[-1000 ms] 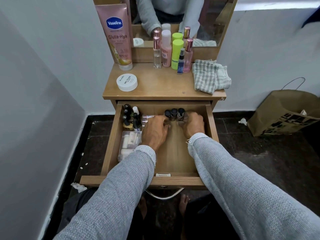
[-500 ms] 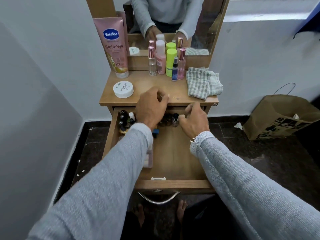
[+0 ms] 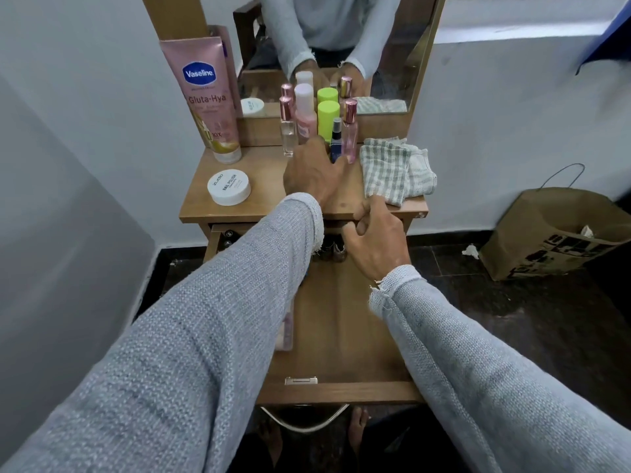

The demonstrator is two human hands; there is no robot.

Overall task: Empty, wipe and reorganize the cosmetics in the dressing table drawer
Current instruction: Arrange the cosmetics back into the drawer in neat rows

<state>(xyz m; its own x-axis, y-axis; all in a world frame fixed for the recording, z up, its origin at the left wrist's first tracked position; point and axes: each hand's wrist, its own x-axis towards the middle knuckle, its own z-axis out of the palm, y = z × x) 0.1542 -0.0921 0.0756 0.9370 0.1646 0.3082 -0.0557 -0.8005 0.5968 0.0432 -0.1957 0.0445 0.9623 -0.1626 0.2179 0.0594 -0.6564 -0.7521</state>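
Left hand (image 3: 314, 172) reaches the bottle cluster (image 3: 317, 128), fingers hidden, grip unclear; right hand (image 3: 372, 240) loose, empty. Risk: toppling neighbours.

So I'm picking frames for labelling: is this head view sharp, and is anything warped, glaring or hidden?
Head view: the Vaseline tube label reads sharply; the left hand is slightly soft; wide-angle bending curves the walls and stretches the sleeves; lighting is soft and even, without harsh glare; the left sleeve hides much of the open drawer.
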